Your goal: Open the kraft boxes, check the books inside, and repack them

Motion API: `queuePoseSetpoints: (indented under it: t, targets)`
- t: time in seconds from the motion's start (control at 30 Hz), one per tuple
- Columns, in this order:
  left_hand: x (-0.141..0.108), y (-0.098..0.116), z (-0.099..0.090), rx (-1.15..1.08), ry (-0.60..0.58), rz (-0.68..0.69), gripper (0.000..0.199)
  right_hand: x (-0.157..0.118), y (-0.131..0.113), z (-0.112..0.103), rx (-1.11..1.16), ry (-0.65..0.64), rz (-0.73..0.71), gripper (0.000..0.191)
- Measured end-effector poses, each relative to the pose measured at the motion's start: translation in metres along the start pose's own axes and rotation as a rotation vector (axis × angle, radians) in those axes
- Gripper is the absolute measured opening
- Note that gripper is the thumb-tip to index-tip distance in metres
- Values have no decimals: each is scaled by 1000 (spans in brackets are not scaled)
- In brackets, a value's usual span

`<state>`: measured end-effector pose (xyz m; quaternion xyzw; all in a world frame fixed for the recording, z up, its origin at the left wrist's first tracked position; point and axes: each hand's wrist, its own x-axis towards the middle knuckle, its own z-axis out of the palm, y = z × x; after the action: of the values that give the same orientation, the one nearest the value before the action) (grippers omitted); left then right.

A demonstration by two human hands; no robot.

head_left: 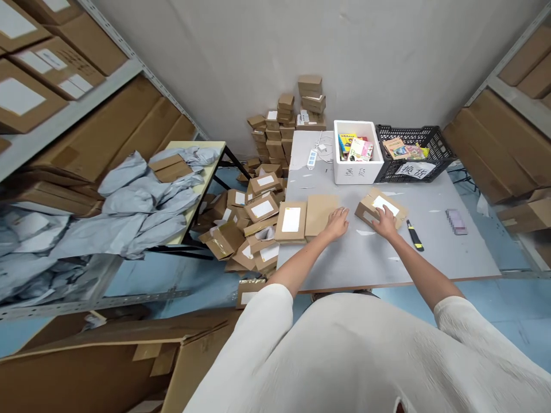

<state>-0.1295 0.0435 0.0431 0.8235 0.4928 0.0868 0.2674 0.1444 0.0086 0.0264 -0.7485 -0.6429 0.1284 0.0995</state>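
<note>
Hands apart, 1 box each. Right hand (386,222) is on the angled carton (369,204), fingers spread over its white label, not wrapped round it; probably steadying it from above. Left hand (338,223) is at the right edge of the plain box (319,211), fingers a bit bent; can't tell if it grips or just rests. Labelled box (291,221) sits just left of the plain one, label up, likely so it reads at a glance. So: 1 carton under the right hand, 2 boxes side by side at and beyond the left. Cutter (415,236) lies just right of the right hand, presumably for easy reach. Foam bin (355,173) and black crate (439,167) stand at the far side of the surface (439,258), likely to spare near working room.
</note>
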Motion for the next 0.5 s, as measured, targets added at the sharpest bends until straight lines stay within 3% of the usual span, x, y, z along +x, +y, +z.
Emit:
queuePoseSetpoints:
  t: [0.23, 0.5]
  targets:
    - [48, 65, 51, -62, -40, -44, 64, 32, 62, -29, -212, -198, -64, 99]
    - [74, 110, 85, -101, -79, -121, 63, 89, 88, -64, -108, -305, -32, 92]
